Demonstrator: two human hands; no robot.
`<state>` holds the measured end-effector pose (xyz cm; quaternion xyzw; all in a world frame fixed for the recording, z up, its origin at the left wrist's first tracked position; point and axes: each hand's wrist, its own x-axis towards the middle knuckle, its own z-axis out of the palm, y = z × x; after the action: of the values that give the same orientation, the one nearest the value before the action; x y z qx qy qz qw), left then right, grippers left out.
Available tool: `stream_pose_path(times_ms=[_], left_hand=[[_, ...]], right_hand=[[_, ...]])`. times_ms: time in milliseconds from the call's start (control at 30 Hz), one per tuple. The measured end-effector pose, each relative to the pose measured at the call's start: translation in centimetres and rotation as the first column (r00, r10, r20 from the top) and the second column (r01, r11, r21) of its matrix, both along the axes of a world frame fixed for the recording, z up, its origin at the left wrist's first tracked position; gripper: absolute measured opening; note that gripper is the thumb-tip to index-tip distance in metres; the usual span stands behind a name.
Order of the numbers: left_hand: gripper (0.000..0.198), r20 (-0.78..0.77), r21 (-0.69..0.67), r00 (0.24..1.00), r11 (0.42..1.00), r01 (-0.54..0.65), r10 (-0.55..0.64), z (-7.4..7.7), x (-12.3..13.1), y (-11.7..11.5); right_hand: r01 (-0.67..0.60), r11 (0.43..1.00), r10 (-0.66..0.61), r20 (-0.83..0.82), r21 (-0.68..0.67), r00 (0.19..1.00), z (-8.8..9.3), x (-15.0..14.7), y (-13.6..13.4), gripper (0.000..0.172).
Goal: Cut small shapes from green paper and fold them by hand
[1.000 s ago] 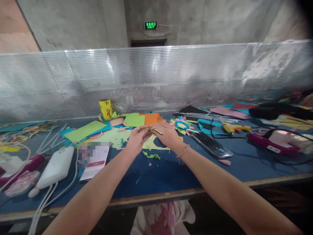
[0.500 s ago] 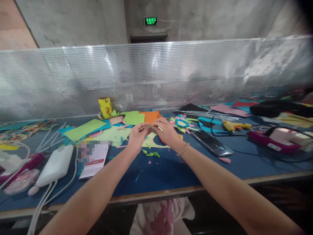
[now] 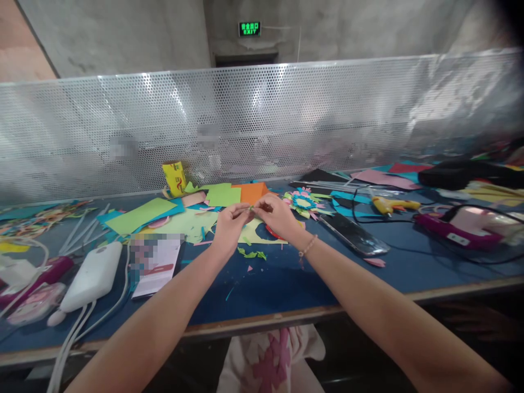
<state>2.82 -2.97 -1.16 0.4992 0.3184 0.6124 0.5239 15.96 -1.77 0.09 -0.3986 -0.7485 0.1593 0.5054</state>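
Note:
My left hand (image 3: 231,222) and my right hand (image 3: 275,214) meet fingertip to fingertip above the table. Pinched between them is a small green paper piece (image 3: 251,208), mostly covered by the fingers. Under the hands lies a pale yellow-green paper sheet (image 3: 262,234), and a red round thing (image 3: 273,233) shows partly beside my right hand. Curled green paper scraps (image 3: 251,254) rest on the blue table (image 3: 262,295) just nearer to me. A layered paper flower (image 3: 303,202) in blue, yellow and pink lies to the right of my right hand.
Coloured paper sheets (image 3: 141,215) spread along the back. To the right are a dark phone (image 3: 354,234), a yellow glue gun (image 3: 393,206) and a purple power strip (image 3: 458,232). A white power bank (image 3: 93,275) with cables lies left. A perforated metal screen (image 3: 262,120) stands behind.
Both hands keep their pinch at nearly the same spot, with slight finger movement. The whole view has shifted a little; things on the table have stayed put.

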Motion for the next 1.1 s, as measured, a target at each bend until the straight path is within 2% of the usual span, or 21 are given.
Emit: stream_pose_path(times_ms=[133,233,367,433,533,667,800,933,1100], left_hand=[[0.021,0.037,-0.016,0.999,1.0,0.012,-0.011,0.5,0.3,-0.5],[0.019,0.097,-0.019,0.995,0.999,0.037,-0.035,0.7,0.4,-0.8],[0.015,0.176,-0.057,0.982,0.995,0.083,-0.072,1.1,0.3,-0.9],[0.014,0.203,-0.08,0.976,0.992,0.094,-0.076,1.1,0.2,-0.8],[0.013,0.231,-0.103,0.971,0.991,0.084,-0.058,1.1,0.0,-0.5],[0.013,0.246,-0.111,0.968,0.992,0.066,-0.037,1.1,-0.1,-0.4],[0.015,0.208,-0.093,0.978,0.994,0.049,-0.029,1.2,0.0,-0.5],[0.018,0.126,-0.037,0.992,0.999,0.028,-0.023,0.9,0.1,-0.5],[0.018,-0.001,0.09,0.999,0.995,-0.039,0.039,0.4,0.0,-0.5]], right_hand=[[-0.045,0.99,0.019,-0.185,-0.133,0.983,-0.2,0.1,0.3,0.017],[-0.168,0.966,0.106,-0.291,-0.197,0.951,-0.5,0.1,0.5,0.019],[-0.379,0.895,0.224,-0.497,-0.236,0.838,-1.2,-0.2,0.9,0.019],[-0.407,0.887,0.238,-0.538,-0.22,0.809,-1.4,-0.3,1.0,0.019],[-0.338,0.926,0.228,-0.465,-0.169,0.855,-1.2,-0.2,0.8,0.019],[-0.13,0.99,0.115,-0.234,-0.048,0.965,-0.4,-0.1,-0.2,0.013],[-0.04,0.998,0.042,-0.059,0.04,0.997,0.2,-0.1,-0.9,0.008],[-0.006,0.999,0.008,-0.034,0.049,0.999,0.4,-0.2,-1.0,0.013],[-0.03,0.998,0.024,-0.107,-0.054,0.994,0.5,-0.3,-1.0,0.017]])
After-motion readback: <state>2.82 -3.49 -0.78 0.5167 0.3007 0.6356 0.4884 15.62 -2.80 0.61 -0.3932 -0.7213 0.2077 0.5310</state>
